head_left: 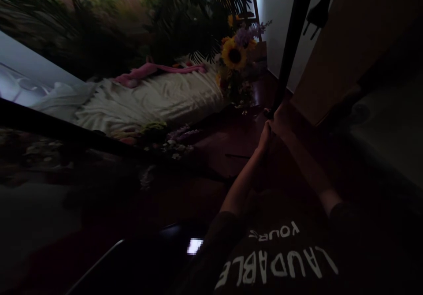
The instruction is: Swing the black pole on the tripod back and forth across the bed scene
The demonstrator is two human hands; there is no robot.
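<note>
Long, straight, black pole (292, 43): held at right hand (280, 121), leaning up and rightward beyond it; finish smooth where visible, lower part lost in gloom. Right hand clenched round pole. Left hand (264, 137) just below, against right; finger closure too dark to tell. Black two-pin plug (317, 17) above, right of hands. Brown flat panel (330, 61) near, rightward; its lower edge limits room. Glossy dark-red floor (214, 147) open leftward.

Black on the pole (292, 43) and the plug (319, 16); white lettering (262, 262) on the dark shirt (277, 248); dark red on the floor (218, 143); cream on the cloth (168, 92); yellow around a dark centre on the sunflower (234, 56).
</note>
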